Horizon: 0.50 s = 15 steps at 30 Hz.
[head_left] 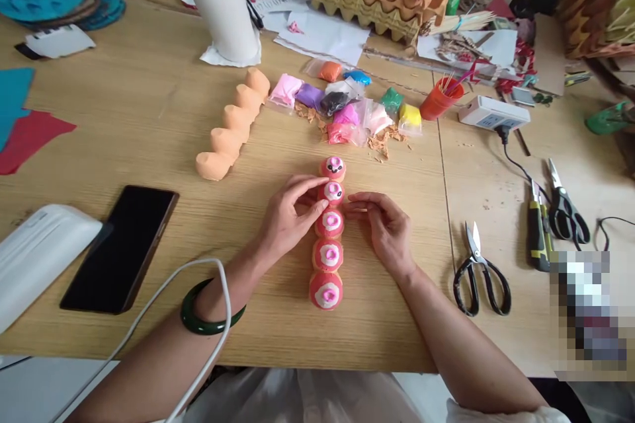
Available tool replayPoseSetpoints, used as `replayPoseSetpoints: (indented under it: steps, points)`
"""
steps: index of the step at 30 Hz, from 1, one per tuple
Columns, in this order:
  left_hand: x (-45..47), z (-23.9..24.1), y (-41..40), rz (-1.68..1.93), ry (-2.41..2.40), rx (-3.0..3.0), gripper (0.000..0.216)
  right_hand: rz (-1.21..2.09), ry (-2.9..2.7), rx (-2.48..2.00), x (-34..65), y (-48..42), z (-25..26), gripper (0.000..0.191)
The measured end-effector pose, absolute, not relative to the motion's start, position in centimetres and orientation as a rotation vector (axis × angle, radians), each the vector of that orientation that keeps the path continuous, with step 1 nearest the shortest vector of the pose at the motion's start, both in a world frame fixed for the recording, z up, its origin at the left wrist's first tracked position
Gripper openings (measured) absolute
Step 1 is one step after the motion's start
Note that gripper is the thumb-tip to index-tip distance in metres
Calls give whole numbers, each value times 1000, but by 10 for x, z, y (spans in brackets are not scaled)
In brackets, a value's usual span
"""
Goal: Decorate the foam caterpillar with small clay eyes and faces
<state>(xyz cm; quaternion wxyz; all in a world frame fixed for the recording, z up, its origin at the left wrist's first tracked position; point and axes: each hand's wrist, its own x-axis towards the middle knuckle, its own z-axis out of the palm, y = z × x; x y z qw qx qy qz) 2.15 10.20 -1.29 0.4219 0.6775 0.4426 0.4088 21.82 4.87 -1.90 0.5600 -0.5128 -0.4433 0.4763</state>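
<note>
A strip of egg-carton cups (pixel 329 255) runs lengthwise in front of me, each cup coloured pink-red with a white patch and a small pink piece on it. The farthest cup has black marks like a face; the second cup carries one black spot. My left hand (pixel 288 215) holds the strip at that second cup, thumb and finger against its left side. Just right of the same cup is my right hand (pixel 384 225), its fingertips pinched together; whatever they hold is too small to make out. A plain orange egg-carton strip (pixel 231 125) lies farther back on the left.
Bags of coloured clay (pixel 342 102) lie behind the strip, near a red cup of sticks (pixel 441 98). To the right are scissors (pixel 477 271), a cutter (pixel 537 228) and a power strip (pixel 495 112). A phone (pixel 120 248) and a white cable (pixel 225 291) are at left; a bottle (pixel 218 10) stands behind.
</note>
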Motion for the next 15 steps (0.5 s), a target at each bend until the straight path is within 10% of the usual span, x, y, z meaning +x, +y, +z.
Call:
replayPoseSetpoints:
  steps: [15]
  points:
    - [23,-12,100,1017,1130,1670,30,533,-1762,-1363,221,36,-22,59]
